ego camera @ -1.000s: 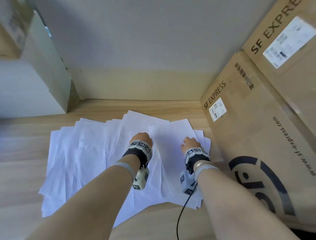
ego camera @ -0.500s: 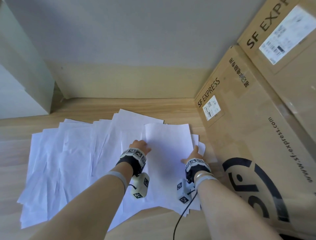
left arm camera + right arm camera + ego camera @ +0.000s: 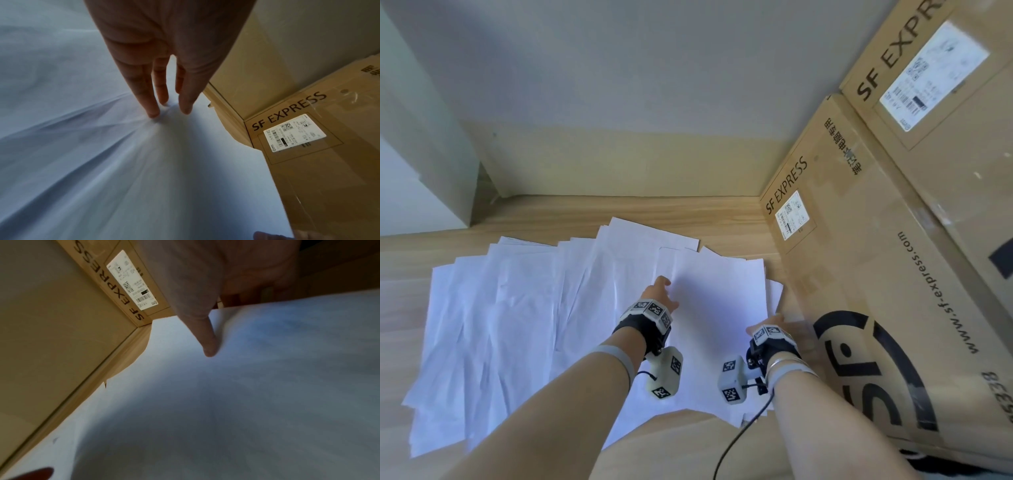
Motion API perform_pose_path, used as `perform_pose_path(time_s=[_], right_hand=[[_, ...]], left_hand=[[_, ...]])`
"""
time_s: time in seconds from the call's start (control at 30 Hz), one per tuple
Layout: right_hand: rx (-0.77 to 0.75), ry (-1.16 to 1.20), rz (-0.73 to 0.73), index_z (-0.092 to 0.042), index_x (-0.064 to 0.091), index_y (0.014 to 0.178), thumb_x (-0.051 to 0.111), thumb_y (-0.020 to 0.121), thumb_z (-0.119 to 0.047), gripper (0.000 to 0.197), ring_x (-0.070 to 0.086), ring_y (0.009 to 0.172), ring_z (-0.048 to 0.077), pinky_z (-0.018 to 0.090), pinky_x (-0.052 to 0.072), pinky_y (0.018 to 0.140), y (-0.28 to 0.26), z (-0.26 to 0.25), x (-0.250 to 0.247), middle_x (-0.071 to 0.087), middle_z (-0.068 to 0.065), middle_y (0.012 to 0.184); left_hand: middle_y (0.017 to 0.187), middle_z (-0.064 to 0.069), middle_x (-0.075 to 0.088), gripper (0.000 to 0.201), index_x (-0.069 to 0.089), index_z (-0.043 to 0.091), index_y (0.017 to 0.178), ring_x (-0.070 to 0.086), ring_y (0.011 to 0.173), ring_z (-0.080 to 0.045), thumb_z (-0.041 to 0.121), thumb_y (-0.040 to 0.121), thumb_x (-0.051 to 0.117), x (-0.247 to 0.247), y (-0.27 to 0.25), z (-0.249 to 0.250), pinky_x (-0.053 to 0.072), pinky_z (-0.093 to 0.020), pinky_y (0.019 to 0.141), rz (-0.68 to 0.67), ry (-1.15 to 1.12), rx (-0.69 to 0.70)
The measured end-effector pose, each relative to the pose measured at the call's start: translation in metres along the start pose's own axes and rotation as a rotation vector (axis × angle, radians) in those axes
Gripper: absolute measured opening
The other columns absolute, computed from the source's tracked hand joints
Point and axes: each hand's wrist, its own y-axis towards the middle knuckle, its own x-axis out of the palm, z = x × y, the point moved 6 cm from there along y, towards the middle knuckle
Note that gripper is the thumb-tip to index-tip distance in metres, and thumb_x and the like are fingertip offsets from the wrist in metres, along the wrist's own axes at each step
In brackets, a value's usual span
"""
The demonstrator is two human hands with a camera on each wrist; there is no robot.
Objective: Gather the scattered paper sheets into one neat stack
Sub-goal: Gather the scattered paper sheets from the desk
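On the wooden floor (image 3: pixel 715 212), the left hand (image 3: pixel 659 294) now presses straight fingers, the right hand (image 3: pixel 768 323) pinches the top sheet (image 3: pixel 717 308), squared since a second ago, while sheets (image 3: pixel 500 308) toward nine o'clock remain ungathered.

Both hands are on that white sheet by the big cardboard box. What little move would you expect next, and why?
Probably the left hand draws the top white paper sheet toward the person, square over the pile. Its straight fingertips already press and wrinkle the sheet, the right hand steadies the edge beside the brown cardboard box, and other white sheets lie fanned out to the left.
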Motion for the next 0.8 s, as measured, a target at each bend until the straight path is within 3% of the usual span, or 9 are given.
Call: perform_pose_path(time_s=[0.07,0.13,0.23,0.37,0.47,0.6,0.7,0.77,0.8], right_hand=[[0.017,0.281,0.084,0.0,0.027,0.14,0.063,0.084,-0.007,0.066,0.045,0.125,0.037,0.041,0.04,0.093,0.005,0.002,-0.001,0.041,0.022,0.14],[0.067,0.308,0.1,-0.001,0.024,0.14,0.069,0.08,-0.009,0.076,0.05,0.121,0.036,0.042,0.042,0.096,0.009,0.002,0.0,0.046,0.021,0.137],[0.065,0.146,0.05,0.003,0.042,0.13,0.064,0.085,-0.021,0.056,0.058,0.111,0.03,0.037,0.045,0.099,0.012,-0.003,0.006,0.055,0.018,0.131],[0.003,0.073,0.072,0.008,0.05,0.124,0.059,0.087,-0.015,0.044,0.061,0.111,0.033,0.036,0.049,0.089,0.011,-0.013,0.01,0.059,0.023,0.125],[-0.033,0.083,0.057,0.0,0.043,0.132,0.063,0.082,-0.02,0.057,0.057,0.113,0.032,0.033,0.048,0.088,0.01,-0.021,0.019,0.052,0.017,0.131],[-0.093,0.231,0.0,-0.006,0.03,0.135,0.066,0.079,-0.009,0.067,0.059,0.086,0.028,0.035,0.047,0.081,0.011,-0.03,0.028,0.053,0.014,0.117],[-0.099,0.217,-0.059,-0.003,0.023,0.144,0.067,0.082,-0.011,0.076,0.05,0.122,0.032,0.039,0.041,0.101,0.007,-0.033,0.034,0.044,0.014,0.141],[-0.096,0.182,-0.071,0.0,0.028,0.142,0.06,0.087,-0.014,0.065,0.045,0.128,0.034,0.038,0.038,0.104,0.005,-0.034,0.038,0.041,0.016,0.144],[-0.103,0.182,-0.063,0.002,0.031,0.14,0.057,0.089,-0.013,0.059,0.046,0.127,0.034,0.038,0.038,0.102,0.004,-0.035,0.039,0.044,0.017,0.142]], left_hand=[[0.133,-0.012,0.054,0.053,0.035,0.012,0.134,0.056,0.116,-0.03,0.014,0.086,0.058,0.0,0.001,-0.004,0.045,-0.035,0.092,-0.011,-0.05,-0.013],[0.132,-0.011,0.057,0.054,0.035,0.013,0.135,0.057,0.116,-0.029,0.014,0.086,0.059,-0.001,0.0,-0.009,0.045,-0.035,0.095,-0.029,-0.055,-0.025],[0.134,-0.011,0.053,0.054,0.037,0.014,0.136,0.054,0.119,-0.03,0.015,0.086,0.058,-0.005,-0.001,-0.015,0.044,-0.036,0.1,0.005,-0.011,-0.041],[0.14,-0.013,0.038,0.057,0.034,0.017,0.14,0.045,0.125,-0.035,0.02,0.087,0.054,-0.021,-0.006,-0.024,0.041,-0.042,0.103,0.183,0.032,-0.089],[0.142,-0.015,0.043,0.074,0.021,0.014,0.146,0.046,0.128,-0.032,0.012,0.084,0.061,-0.018,-0.005,-0.027,0.04,-0.038,0.103,0.061,-0.101,-0.066],[0.138,-0.018,0.049,0.077,0.018,0.014,0.146,0.05,0.125,-0.033,0.013,0.084,0.063,-0.021,-0.007,-0.031,0.042,-0.037,0.1,0.046,-0.161,-0.117],[0.13,-0.016,0.055,0.064,0.033,0.007,0.14,0.053,0.12,-0.031,0.009,0.083,0.063,-0.024,-0.009,-0.039,0.043,-0.036,0.099,-0.014,-0.196,-0.16],[0.113,-0.014,0.06,0.045,0.046,0.001,0.128,0.055,0.11,-0.031,0.011,0.086,0.058,-0.027,-0.012,-0.041,0.044,-0.037,0.098,-0.028,-0.094,-0.148],[0.116,-0.015,0.058,0.038,0.05,0.001,0.124,0.053,0.112,-0.032,0.013,0.088,0.055,-0.03,-0.014,-0.042,0.043,-0.038,0.098,0.017,-0.028,-0.148]])
